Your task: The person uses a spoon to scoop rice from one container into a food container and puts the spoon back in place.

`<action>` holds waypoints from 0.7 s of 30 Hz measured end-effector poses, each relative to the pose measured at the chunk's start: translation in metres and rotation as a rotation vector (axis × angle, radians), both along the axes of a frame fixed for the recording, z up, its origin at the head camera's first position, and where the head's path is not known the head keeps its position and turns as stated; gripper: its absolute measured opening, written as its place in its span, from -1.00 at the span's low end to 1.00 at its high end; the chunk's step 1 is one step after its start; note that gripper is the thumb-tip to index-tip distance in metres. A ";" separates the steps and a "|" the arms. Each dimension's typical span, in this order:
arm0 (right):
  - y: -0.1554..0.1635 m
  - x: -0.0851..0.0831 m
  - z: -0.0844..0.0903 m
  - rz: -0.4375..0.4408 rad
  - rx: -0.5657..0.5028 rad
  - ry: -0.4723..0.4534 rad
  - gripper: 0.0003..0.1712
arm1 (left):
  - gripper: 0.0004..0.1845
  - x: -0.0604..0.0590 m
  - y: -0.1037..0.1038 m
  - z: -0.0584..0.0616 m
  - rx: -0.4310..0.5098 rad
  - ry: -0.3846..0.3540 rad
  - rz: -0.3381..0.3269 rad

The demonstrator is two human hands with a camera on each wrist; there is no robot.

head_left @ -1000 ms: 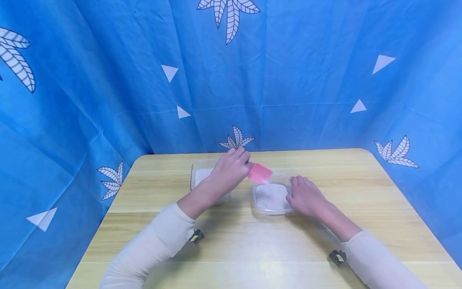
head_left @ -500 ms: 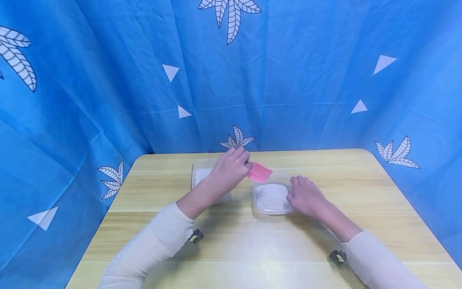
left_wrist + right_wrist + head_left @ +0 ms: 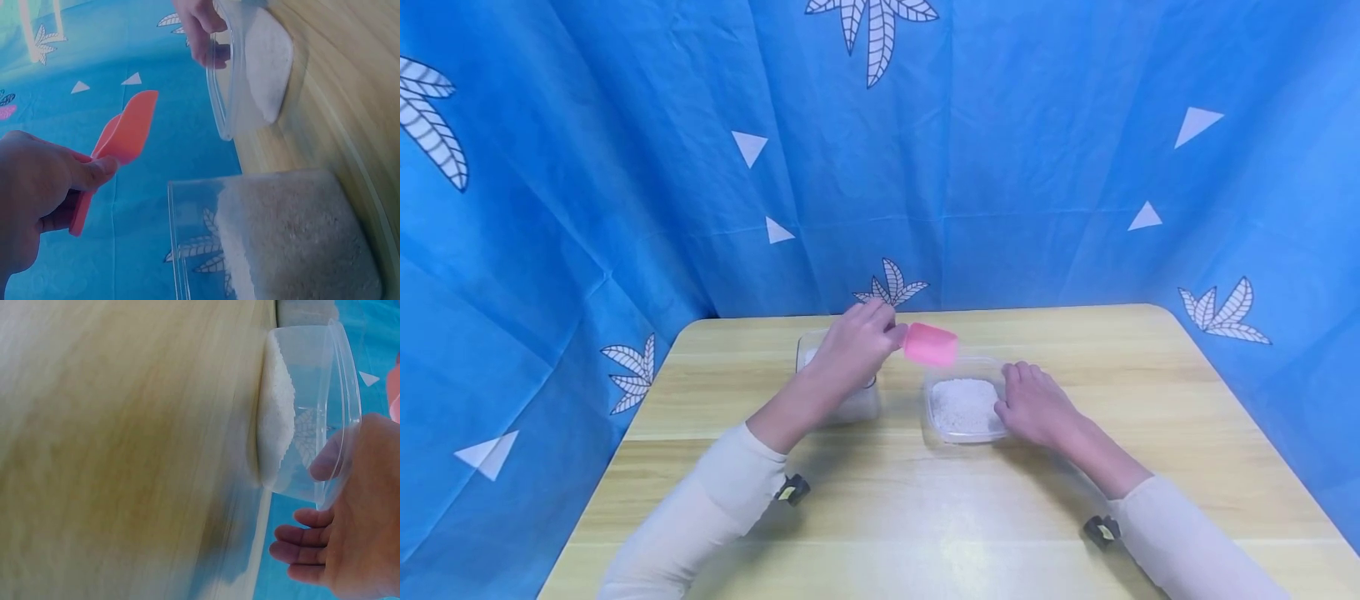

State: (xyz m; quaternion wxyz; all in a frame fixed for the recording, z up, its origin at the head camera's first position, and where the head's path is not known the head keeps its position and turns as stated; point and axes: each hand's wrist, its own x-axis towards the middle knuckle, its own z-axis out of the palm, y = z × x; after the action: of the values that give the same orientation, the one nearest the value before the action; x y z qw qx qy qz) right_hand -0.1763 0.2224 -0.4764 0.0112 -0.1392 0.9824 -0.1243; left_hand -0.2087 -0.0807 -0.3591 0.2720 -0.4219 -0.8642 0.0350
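My left hand (image 3: 859, 340) grips the handle of a pink scoop (image 3: 930, 345), held in the air above the gap between two clear containers. In the left wrist view the thumb presses on the handle of the scoop (image 3: 132, 128), and its bowl looks bare. My right hand (image 3: 1037, 405) pinches the rim of the right-hand clear plastic container (image 3: 306, 469), thumb inside the wall and fingers outside. White grains (image 3: 964, 405) lie in its bottom. The other, taller clear container (image 3: 194, 190) also holds white grains (image 3: 287, 231); my left hand and forearm partly cover it in the head view.
Both containers stand near the far side of a light wooden table (image 3: 910, 517). A blue curtain (image 3: 1037, 167) with leaf and triangle prints hangs behind and at both sides. A dark wrist device (image 3: 1102, 532) shows at each sleeve.
My left hand has moved left and slightly up with the scoop, away from the right-hand container. The right hand keeps its hold on the rim, and that container stays in place.
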 end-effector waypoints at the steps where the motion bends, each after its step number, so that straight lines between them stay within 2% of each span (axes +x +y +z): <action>1: 0.000 0.000 0.000 -0.002 0.000 -0.002 -0.30 | -0.74 0.000 -0.002 0.001 0.013 -0.012 0.005; 6: 0.001 -0.001 0.002 -0.005 0.007 -0.006 -0.29 | -0.75 0.000 -0.010 0.003 0.074 -0.054 0.017; 11: -0.001 0.000 0.002 -0.006 0.001 -0.009 -0.29 | -0.77 0.001 -0.018 0.002 0.119 -0.036 0.029; 21: -0.001 0.002 0.003 -0.008 0.000 -0.009 -0.29 | -0.76 0.006 -0.039 0.006 0.169 -0.082 0.140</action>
State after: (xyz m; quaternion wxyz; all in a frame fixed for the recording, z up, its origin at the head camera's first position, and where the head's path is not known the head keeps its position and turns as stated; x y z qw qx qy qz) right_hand -0.1745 0.2212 -0.4735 0.0151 -0.1347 0.9829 -0.1247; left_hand -0.2027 -0.1196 -0.3532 0.2677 -0.3374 -0.9018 -0.0364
